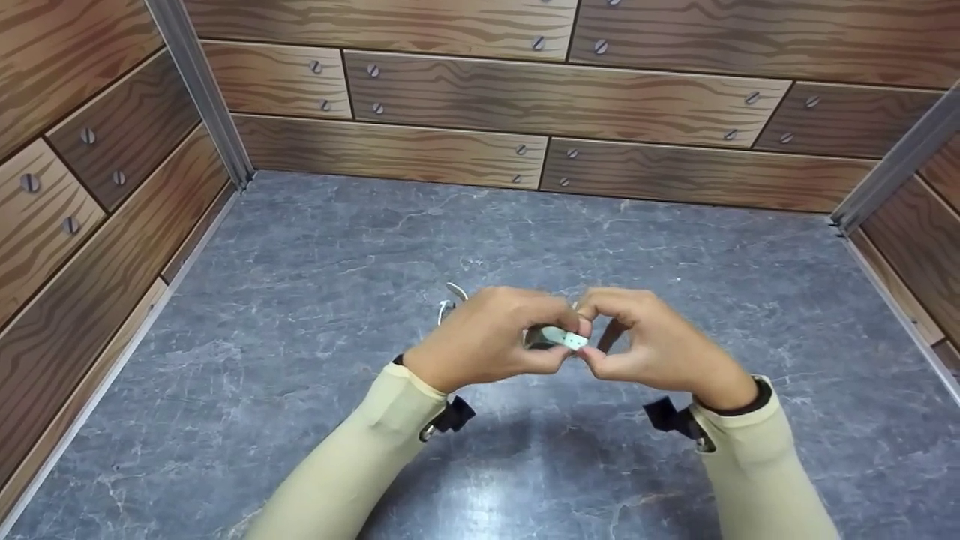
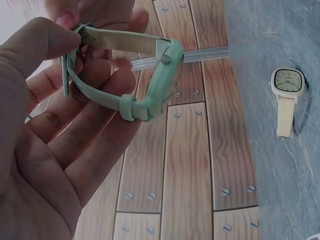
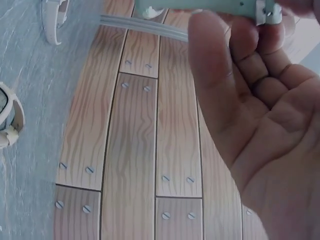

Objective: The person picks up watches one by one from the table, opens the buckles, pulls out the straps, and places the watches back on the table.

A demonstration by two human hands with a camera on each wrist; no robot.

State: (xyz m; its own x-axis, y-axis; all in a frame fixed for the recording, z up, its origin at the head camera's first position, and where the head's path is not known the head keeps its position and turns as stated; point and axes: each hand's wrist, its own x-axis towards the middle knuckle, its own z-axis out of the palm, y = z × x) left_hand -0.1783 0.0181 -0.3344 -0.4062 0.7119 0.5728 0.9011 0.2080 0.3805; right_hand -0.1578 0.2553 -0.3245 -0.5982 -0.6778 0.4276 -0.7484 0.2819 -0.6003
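Both hands hold a mint-green wristwatch (image 1: 553, 334) above the tabletop. Its strap (image 2: 95, 95) bends round in a loop, and the two ends meet at the buckle between the fingertips. My left hand (image 1: 491, 334) pinches the strap by the buckle, thumb on one side and fingers curled under the band. From the other side, my right hand (image 1: 649, 341) pinches the strap end with thumb and fingertips. The watch case (image 2: 166, 80) sits away from the fingers, seen edge-on with its crown showing. In the right wrist view, the green strap (image 3: 225, 6) crosses the top edge.
A cream wristwatch (image 2: 289, 82) lies face up on the grey marbled tabletop (image 1: 360, 247). Two pale watches, one near the top (image 3: 51, 20) and one at the left edge (image 3: 15, 117), show in the right wrist view. Wood-patterned walls (image 1: 450, 90) enclose the table.
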